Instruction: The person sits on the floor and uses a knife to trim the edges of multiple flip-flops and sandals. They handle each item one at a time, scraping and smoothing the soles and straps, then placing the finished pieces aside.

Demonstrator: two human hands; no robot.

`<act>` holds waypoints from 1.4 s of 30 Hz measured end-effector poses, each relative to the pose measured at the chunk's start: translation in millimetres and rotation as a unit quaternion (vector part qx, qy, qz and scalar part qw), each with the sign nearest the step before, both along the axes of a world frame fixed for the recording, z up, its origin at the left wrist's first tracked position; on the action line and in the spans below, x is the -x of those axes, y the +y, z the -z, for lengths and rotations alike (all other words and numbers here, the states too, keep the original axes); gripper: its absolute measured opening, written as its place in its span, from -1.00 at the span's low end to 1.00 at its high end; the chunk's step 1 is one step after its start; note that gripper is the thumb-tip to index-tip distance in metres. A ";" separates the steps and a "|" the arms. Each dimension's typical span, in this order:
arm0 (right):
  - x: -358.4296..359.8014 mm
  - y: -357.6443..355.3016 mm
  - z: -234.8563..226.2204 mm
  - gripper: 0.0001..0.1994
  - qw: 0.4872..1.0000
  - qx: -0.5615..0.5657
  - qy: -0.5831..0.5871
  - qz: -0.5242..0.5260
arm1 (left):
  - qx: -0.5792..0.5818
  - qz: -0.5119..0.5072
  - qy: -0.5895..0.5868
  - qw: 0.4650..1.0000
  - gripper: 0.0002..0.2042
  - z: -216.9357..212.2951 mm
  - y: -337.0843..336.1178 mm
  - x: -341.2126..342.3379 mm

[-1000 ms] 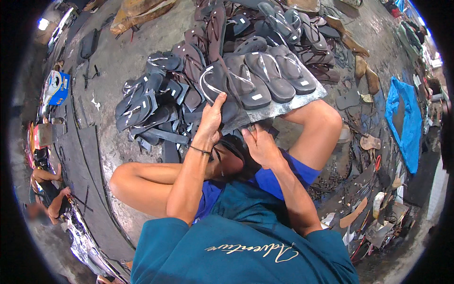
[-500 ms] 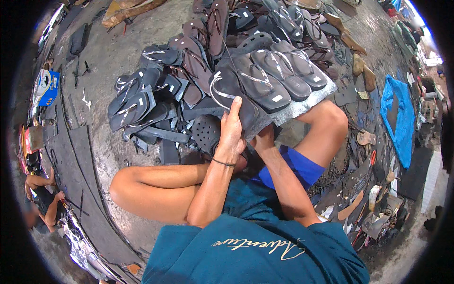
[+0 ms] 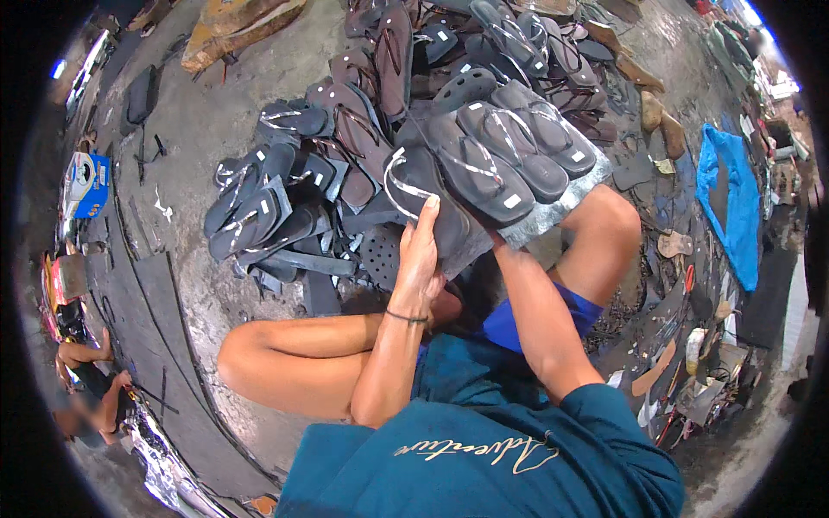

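Observation:
Several dark flip-flops with silvery straps lie side by side on a grey sheet (image 3: 566,200) held above my lap. My left hand (image 3: 421,255) grips the near left corner, its thumb pressed on the heel of the leftmost flip-flop (image 3: 425,186) and its fingers wrapped underneath. Beside that one is another flip-flop (image 3: 490,177) with a small white label on its heel. My right hand (image 3: 503,250) reaches under the sheet from the near side; its fingers are hidden there.
A heap of brown and black flip-flops (image 3: 352,129) spreads beyond and left of the sheet. A perforated black clog (image 3: 380,256) sits by my left wrist. Wooden shoe lasts (image 3: 652,112), a blue plastic sheet (image 3: 741,220) and scraps lie to the right. Another person (image 3: 95,388) sits far left.
The sheet with its flip-flops has tilted, its left near side a little lower. A thin dark strand that stood up over the leftmost flip-flop no longer shows. My right forearm has shifted right.

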State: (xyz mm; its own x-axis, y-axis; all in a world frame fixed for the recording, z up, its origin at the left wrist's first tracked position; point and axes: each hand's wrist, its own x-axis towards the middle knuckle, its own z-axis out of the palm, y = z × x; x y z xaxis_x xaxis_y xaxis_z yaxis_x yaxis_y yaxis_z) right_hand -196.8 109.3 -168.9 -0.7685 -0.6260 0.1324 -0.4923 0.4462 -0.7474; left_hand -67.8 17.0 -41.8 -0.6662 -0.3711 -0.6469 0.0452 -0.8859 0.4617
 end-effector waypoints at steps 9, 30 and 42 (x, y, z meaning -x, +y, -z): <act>-33.4 -99.0 -48.2 -0.62 0.972 0.030 -0.232 0.017 | 0.210 0.016 -0.060 0.976 -0.62 -33.5 -25.0 -70.0; -146.8 124.1 -176.6 -0.72 0.952 0.039 -0.282 0.114 | 0.080 0.123 0.000 0.989 -0.77 -4.7 -29.3 25.8; -134.1 97.2 -160.7 -0.71 0.975 -0.038 -0.211 0.064 | 0.103 0.099 -0.010 0.990 -0.77 -15.5 -37.4 25.7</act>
